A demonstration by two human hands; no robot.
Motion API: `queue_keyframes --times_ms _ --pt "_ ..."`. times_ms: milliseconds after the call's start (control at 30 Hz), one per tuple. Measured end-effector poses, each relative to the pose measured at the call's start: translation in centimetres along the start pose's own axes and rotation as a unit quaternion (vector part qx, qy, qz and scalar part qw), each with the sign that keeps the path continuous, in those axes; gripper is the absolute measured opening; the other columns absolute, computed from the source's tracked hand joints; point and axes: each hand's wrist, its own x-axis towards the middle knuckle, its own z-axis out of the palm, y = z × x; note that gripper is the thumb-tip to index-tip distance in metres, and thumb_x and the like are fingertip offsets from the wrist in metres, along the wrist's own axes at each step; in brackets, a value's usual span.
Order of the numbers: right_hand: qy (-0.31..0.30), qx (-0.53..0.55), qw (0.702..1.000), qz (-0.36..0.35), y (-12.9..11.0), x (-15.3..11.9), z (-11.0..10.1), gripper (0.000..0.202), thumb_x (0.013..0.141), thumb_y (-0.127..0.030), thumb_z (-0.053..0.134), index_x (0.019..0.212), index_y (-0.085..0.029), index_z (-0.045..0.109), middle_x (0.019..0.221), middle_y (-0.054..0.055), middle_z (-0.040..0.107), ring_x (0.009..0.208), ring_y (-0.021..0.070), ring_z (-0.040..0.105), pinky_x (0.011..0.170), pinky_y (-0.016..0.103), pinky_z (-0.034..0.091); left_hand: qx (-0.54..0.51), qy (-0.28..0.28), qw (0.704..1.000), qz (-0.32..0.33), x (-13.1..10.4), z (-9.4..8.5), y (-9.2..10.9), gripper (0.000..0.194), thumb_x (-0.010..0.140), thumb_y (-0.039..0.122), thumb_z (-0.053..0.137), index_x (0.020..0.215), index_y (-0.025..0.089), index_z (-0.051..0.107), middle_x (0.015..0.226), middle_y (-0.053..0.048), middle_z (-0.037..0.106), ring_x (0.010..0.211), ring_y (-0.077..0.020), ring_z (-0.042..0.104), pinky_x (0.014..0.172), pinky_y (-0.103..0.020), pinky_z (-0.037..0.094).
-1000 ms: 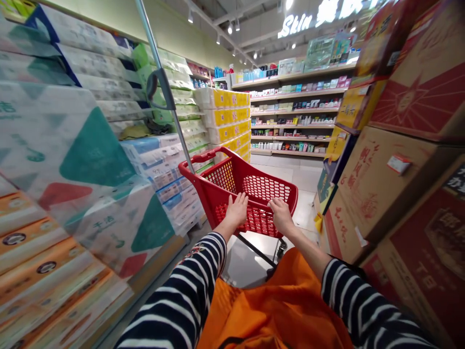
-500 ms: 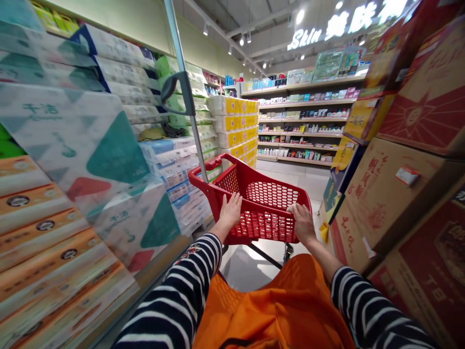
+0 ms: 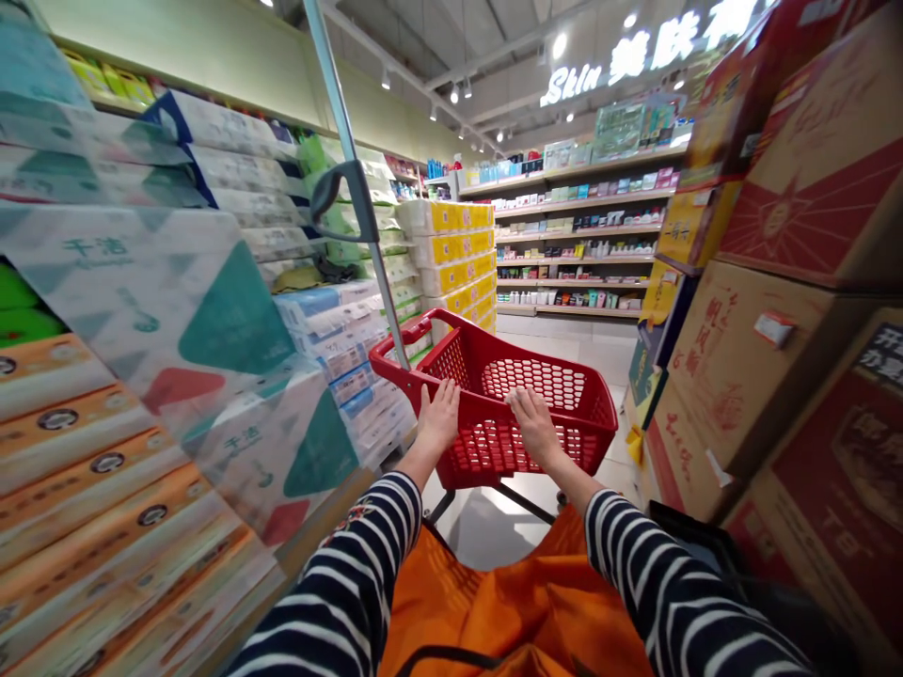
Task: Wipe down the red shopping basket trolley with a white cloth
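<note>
A red plastic shopping cart [image 3: 504,461] with a lattice basket stands in front of me, its long side toward me. My left hand [image 3: 438,414] rests on the near rim close to the handle end, fingers stretched and holding nothing. On the middle of that rim lies my right hand [image 3: 536,428], its fingers pressed together over a small white wipe [image 3: 512,397], mostly hidden under the fingertips. A metal pole [image 3: 363,202] with a grey loop grip rises from the cart's handle end.
Stacked tissue packs [image 3: 232,310] line the left side. Piled cardboard cartons [image 3: 734,367] flank the right. Yellow-and-white packs [image 3: 458,246] stand behind the cart, and shelves of cosmetics [image 3: 585,226] are at the back. A dark flat-edged object [image 3: 688,531] is beside my right sleeve.
My right hand has slid left along the near rim with the wipe, from the far right end to the middle. My left hand stays on the rim near the handle.
</note>
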Motion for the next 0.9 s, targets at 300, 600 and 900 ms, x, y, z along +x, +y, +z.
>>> queue_keyframes --times_ms 300,600,900 --pt "0.050 0.010 0.990 0.128 4.4 -2.8 -1.7 0.047 0.084 -0.004 0.027 0.121 -0.012 0.054 0.129 0.015 0.046 0.132 0.0258 0.026 0.103 0.053 0.028 -0.071 0.001 0.997 -0.027 -0.5 -0.8 2.1 0.073 0.072 0.015 0.049 0.140 0.004 0.025 0.148 -0.014 0.012 0.137 -0.0262 0.006 0.108 -0.057 0.000" --pt "0.153 0.362 0.902 0.180 -8.1 6.5 -0.5 0.051 0.081 -0.016 0.039 0.132 -0.014 0.039 0.128 0.015 0.046 0.116 0.0204 0.048 0.099 0.042 0.041 -0.785 0.106 0.581 -0.187 2.6 -2.3 6.7 0.049 0.081 0.015 0.046 0.129 0.013 0.036 0.121 -0.013 0.054 0.108 -0.0177 0.055 0.094 -0.030 0.044" --pt "0.102 0.288 0.952 0.019 -7.5 7.3 -3.8 0.064 0.076 -0.012 0.040 0.139 -0.015 0.030 0.135 0.013 0.040 0.128 0.0223 0.037 0.103 0.044 0.037 -0.469 0.383 0.759 -0.239 3.9 -10.2 -6.1 0.054 0.081 0.006 0.040 0.134 0.019 0.037 0.125 -0.007 0.052 0.116 -0.0183 0.049 0.100 -0.034 0.041"
